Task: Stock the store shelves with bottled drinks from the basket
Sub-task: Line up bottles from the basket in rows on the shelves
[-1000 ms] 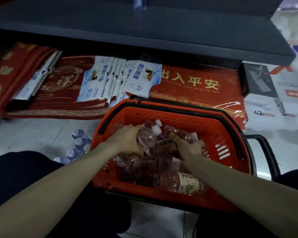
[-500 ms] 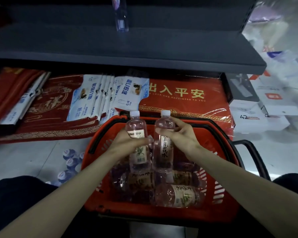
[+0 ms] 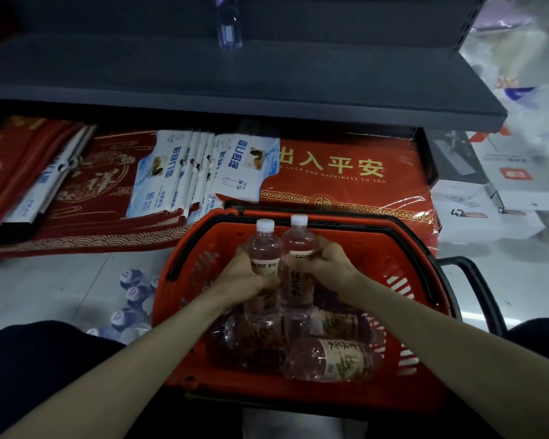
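An orange shopping basket [image 3: 409, 267] sits on the floor in front of me, with several clear drink bottles [image 3: 327, 359] lying in it. My left hand [image 3: 241, 277] grips one upright white-capped bottle [image 3: 264, 248] above the basket. Right beside it, my right hand [image 3: 330, 264] grips a second upright bottle [image 3: 298, 239]. The two bottles touch side by side. A dark grey shelf [image 3: 298, 90] runs across above, and one clear bottle [image 3: 229, 30] stands on it near the middle.
Red doormats [image 3: 346, 172] and white packets [image 3: 178, 172] lie under the shelf. A shrink-wrapped pack of water bottles [image 3: 130, 299] rests on the floor left of the basket. White boxes [image 3: 476, 210] are stacked at the right. The basket's black handle [image 3: 479, 289] sticks out right.
Both hands reached into the basket, each closed on a bottle, and lifted the two upright above the other bottles. Since half a second ago the bottles have been brought close together.
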Demonstrator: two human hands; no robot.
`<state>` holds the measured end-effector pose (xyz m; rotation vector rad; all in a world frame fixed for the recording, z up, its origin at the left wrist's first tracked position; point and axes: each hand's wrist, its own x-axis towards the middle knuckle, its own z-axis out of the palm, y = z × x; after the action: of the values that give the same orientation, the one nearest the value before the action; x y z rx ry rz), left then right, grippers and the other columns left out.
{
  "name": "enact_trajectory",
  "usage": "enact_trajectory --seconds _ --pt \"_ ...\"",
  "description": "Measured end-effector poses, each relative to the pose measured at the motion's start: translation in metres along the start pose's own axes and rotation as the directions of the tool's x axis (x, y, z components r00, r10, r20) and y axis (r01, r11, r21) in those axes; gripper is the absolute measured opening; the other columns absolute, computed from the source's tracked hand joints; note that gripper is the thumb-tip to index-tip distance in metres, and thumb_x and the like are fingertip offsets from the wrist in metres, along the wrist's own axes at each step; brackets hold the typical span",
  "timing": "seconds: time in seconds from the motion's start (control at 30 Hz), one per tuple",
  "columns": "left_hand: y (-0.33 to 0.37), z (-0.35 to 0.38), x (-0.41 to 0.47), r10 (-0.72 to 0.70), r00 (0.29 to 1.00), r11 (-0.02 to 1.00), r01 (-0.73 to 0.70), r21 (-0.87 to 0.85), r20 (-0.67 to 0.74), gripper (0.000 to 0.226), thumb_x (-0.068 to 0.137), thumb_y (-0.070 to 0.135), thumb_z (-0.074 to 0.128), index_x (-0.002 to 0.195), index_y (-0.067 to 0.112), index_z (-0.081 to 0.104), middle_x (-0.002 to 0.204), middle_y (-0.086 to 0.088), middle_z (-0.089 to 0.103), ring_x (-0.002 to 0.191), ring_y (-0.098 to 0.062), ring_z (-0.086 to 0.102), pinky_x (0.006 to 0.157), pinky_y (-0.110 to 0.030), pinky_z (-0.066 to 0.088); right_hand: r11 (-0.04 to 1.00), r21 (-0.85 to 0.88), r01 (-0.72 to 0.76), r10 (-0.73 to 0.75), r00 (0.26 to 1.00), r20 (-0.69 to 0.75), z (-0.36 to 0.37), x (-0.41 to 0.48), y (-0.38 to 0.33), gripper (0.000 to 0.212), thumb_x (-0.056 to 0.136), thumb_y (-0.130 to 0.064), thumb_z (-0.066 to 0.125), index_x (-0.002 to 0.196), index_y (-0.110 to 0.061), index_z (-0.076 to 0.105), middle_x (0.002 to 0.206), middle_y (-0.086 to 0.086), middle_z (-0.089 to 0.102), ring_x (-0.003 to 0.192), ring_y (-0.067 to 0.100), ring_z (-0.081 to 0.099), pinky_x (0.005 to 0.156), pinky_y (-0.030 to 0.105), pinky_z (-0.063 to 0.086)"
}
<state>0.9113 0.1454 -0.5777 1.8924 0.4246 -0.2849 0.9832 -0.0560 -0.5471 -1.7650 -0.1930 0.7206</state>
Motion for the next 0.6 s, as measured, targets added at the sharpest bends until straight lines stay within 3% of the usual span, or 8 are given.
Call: enact_trajectory --seconds 0.07,0.13,0.2,0.3,0.37,0.47,0.6 --pt "0.002 -0.002 -0.001 0.01 0.999 1.0 -0.011 0.016 0.051 0.106 0.047 0.031 0.09 0.14 0.026 0.039 0.127 0.002 0.063 0.115 -0.015 0.067 0.097 -0.038 0.059 0.998 0.016 -0.058 0.057 0.994 0.092 -0.006 0.001 0.004 0.08 0.083 0.01 0.076 0.151 -0.021 0.046 0.1 0.006 0.076 0.098 0.021 0.075 0.089 0.039 0.061" --pt "0.003 -0.008 0.0 0.006 0.994 0.999 -0.011 0.049 0.11 0.116 0.047 0.023 0.09 0.146 0.025 0.03 0.134 0.002 0.056 0.122 -0.015 0.061 0.102 -0.037 0.056 0.995 0.008 -0.095 0.093 0.983 0.156 -0.008 -0.001 0.004 0.101 0.082 0.023 0.064 0.158 -0.033 0.028 0.11 0.012 0.07 0.103 0.023 0.071 0.086 0.038 0.062" --pt "0.001 -0.016 -0.001 0.0 0.988 0.994 -0.018 0.112 0.157 0.128 0.046 0.021 0.091 0.153 0.029 0.019 0.142 0.001 0.048 0.13 -0.018 0.055 0.106 -0.04 0.054 0.993 0.001 -0.12 0.118 0.977 0.176 -0.003 -0.003 0.005 0.113 0.081 0.025 0.06 0.16 -0.042 0.013 0.123 0.015 0.063 0.115 0.027 0.065 0.092 0.044 0.061" --pt "0.002 -0.025 -0.004 0.002 0.973 0.989 -0.035 0.141 0.23 0.135 0.055 0.008 0.089 0.16 0.032 0.008 0.147 0.002 0.04 0.131 -0.017 0.053 0.107 -0.038 0.053 0.994 0.001 -0.108 0.106 0.982 0.158 0.007 -0.01 0.008 0.116 0.085 0.025 0.057 0.159 -0.043 -0.001 0.126 0.014 0.061 0.115 0.025 0.064 0.088 0.045 0.063" --pt "0.005 -0.026 -0.01 0.028 0.97 0.995 -0.051 0.09 0.24 0.123 0.063 -0.001 0.088 0.157 0.034 0.016 0.145 0.005 0.046 0.131 -0.013 0.053 0.108 -0.034 0.051 0.996 0.026 -0.083 0.078 0.987 0.141 0.012 -0.013 0.009 0.113 0.086 0.025 0.055 0.161 -0.037 -0.003 0.125 0.013 0.061 0.111 0.021 0.066 0.085 0.041 0.064" --pt "0.002 -0.024 -0.014 0.068 0.981 0.998 -0.067 -0.012 0.184 0.093 0.07 -0.005 0.087 0.144 0.029 0.042 0.132 0.001 0.066 0.124 -0.015 0.064 0.106 -0.042 0.054 0.994 0.081 -0.076 0.065 0.99 0.122 0.01 -0.012 0.01 0.113 0.086 0.022 0.064 0.161 -0.037 0.004 0.123 0.015 0.066 0.107 0.023 0.07 0.083 0.041 0.064" --pt "0.005 -0.032 -0.018 0.091 0.988 0.994 -0.083 -0.068 0.127 0.078 0.075 -0.003 0.087 0.141 0.017 0.05 0.109 -0.002 0.076 0.104 -0.009 0.074 0.088 -0.033 0.061 0.994 0.102 -0.035 0.022 0.992 0.124 0.007 -0.014 0.007 0.112 0.082 0.015 0.075 0.159 -0.043 0.018 0.116 0.014 0.071 0.1 0.022 0.076 0.082 0.045 0.064"
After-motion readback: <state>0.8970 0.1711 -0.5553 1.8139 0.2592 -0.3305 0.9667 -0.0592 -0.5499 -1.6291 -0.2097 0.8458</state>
